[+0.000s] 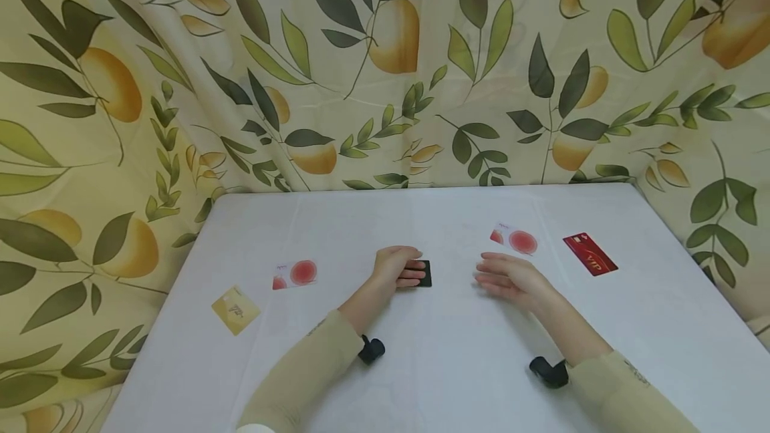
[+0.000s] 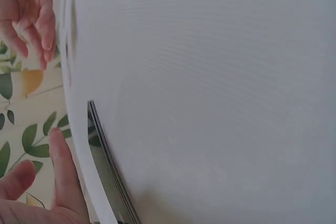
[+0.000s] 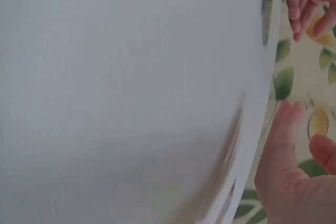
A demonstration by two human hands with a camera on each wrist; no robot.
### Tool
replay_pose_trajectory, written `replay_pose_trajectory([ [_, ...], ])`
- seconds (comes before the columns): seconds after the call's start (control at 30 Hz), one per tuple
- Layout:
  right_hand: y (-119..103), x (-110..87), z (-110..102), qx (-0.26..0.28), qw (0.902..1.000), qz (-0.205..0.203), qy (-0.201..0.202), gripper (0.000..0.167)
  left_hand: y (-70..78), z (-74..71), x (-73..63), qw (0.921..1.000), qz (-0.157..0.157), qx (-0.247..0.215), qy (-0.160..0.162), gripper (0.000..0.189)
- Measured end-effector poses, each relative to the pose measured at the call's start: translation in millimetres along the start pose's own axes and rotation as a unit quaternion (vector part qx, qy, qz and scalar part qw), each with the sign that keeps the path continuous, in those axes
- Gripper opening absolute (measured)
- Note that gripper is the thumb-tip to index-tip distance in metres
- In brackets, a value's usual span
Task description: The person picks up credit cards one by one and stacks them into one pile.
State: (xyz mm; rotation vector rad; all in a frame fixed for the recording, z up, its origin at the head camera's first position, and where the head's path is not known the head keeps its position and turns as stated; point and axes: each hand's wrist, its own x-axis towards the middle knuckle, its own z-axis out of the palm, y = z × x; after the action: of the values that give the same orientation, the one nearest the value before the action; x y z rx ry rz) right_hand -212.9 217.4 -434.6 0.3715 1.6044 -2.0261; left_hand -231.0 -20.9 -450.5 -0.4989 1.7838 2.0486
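A flat black card-like thing [image 1: 426,274] lies on the white tabletop near the middle, its left part hidden under my left hand [image 1: 394,267]. In the left wrist view, the glossy black thing [image 2: 108,166] shows layered edges, and my left fingers [image 2: 65,171] extend beside it, thumb apart. My right hand [image 1: 519,282] hovers over the table to the right, fingers extended and nothing in them. Just beyond it lies a white card with a pink-red circle [image 1: 522,242]. Farther right is a red VIP card [image 1: 590,254], lying at a slant.
On the left lie another white card with a pink-red circle [image 1: 303,272] and a gold card [image 1: 235,311] turned at an angle. The white table [image 1: 457,366] ends at the back against a fruit-patterned curtain [image 1: 385,105]. Black devices [image 1: 371,349] sit at both wrists.
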Motion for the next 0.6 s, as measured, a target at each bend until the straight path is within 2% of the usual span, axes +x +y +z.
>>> replay_pose_trajectory([
  [0.13, -5.5, -1.8, -17.1, 0.033, 0.9992, -0.001, -0.022, 0.066, 5.8, 17.6, 9.7, 0.9998, -0.001, 0.000, -0.021, 0.031],
  [0.27, -9.5, -2.6, -33.5, 0.062, 0.9978, 0.007, -0.022, 0.073, 9.9, 33.8, 19.7, 0.9985, -0.015, -0.008, -0.053, 0.033],
  [0.43, -13.6, -4.1, -52.2, 0.112, 0.9936, 0.018, -0.002, 0.073, 11.7, 52.0, 32.6, 0.9963, -0.034, -0.017, -0.076, 0.038],
  [0.6, -16.3, -6.4, -68.0, 0.166, 0.9856, 0.027, 0.020, 0.079, 13.5, 69.5, 46.8, 0.9958, -0.032, -0.030, -0.080, 0.037],
])
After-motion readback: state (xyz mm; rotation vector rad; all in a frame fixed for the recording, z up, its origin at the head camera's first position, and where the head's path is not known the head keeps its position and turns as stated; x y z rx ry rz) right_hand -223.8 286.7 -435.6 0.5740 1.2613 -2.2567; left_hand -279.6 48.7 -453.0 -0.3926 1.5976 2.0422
